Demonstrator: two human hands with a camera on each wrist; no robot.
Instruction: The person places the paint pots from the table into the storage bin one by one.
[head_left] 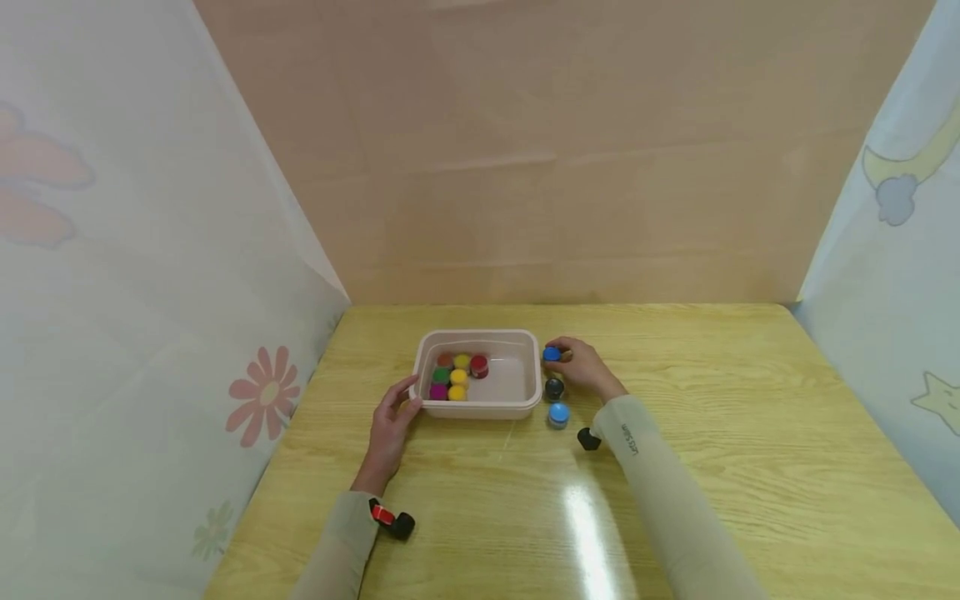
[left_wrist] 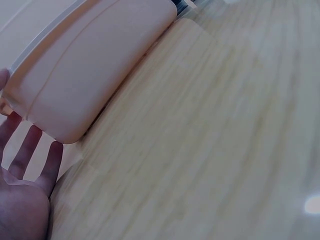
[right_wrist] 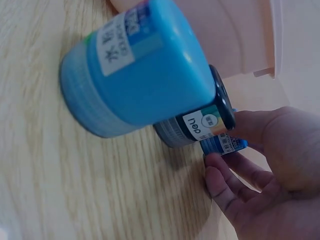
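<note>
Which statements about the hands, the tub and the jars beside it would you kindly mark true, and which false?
1. The left hand touches the tub at its near left corner. True.
2. The right hand holds the dark-blue jar. True.
3. The left hand is holding a jar too. False: its fingers are on the tub.
4. The black jar stands between the dark-blue jar and the light-blue jar. True.
5. The light-blue jar is inside the tub. False: it stands on the table.
6. The tub is packed full. False: the right part of its floor is bare.
</note>
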